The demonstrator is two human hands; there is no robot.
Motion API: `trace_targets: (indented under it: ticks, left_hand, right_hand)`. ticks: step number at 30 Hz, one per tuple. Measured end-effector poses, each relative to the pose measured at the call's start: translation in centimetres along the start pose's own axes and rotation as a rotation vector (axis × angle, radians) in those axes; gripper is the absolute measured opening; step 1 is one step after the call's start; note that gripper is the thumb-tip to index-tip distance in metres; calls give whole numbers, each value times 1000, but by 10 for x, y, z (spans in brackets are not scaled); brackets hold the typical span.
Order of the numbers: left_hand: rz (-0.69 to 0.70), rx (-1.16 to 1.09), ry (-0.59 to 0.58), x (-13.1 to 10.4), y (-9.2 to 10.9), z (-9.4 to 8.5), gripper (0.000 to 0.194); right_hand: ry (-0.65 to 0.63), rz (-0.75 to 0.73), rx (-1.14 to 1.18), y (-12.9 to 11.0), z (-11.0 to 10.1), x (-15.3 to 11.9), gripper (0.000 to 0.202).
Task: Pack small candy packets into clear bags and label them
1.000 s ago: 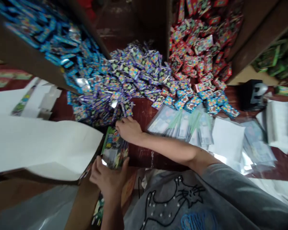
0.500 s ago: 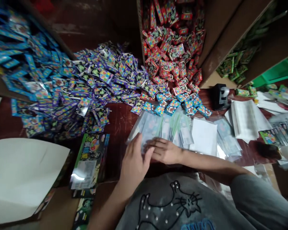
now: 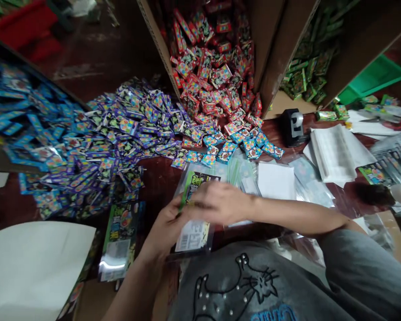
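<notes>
A printed plastic pouch point(image 3: 194, 236), black and green with a white barcode label, lies before my body. My left hand point(image 3: 167, 225) is closed on its left edge. Across the pouch's middle passes my right hand point(image 3: 223, 203), its fingers smeared by motion, so their grip is unclear. Clear plastic bags with green strips point(image 3: 235, 171) lie just beyond. At their far edge sit several small blue candy boxes point(image 3: 227, 151). A stack of similar printed pouches point(image 3: 120, 236) rests to the left of my left hand.
Heaps of purple packets point(image 3: 133, 120) and blue packets point(image 3: 30, 107) spread at left. Cardboard boxes hold red packets point(image 3: 217, 76) and green packets point(image 3: 307, 76). A black tape dispenser point(image 3: 292, 127), white papers point(image 3: 334, 154) and scissors point(image 3: 387, 122) lie at right. A white sheet point(image 3: 33, 267) is at lower left.
A printed pouch now lies under my hands, where only clear bags were before. My left hand has moved down and left onto its edge. The view has shifted slightly.
</notes>
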State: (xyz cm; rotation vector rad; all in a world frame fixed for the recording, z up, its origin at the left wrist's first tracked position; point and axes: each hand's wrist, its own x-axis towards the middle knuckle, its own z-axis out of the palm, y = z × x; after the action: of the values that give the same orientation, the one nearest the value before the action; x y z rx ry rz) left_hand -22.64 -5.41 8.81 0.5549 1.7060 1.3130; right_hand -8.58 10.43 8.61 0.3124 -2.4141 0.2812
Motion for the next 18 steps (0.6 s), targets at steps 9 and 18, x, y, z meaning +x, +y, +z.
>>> trace_targets:
  ticks: [9,18]
  left_hand:
    - [136,237,-255,6,-27,19,49]
    - [-107,-23,-341,10,-15,30,51]
  right_hand:
    - [-370,637,302,28,-60,-28,28]
    - [-563,558,613,44,-90,-25,16]
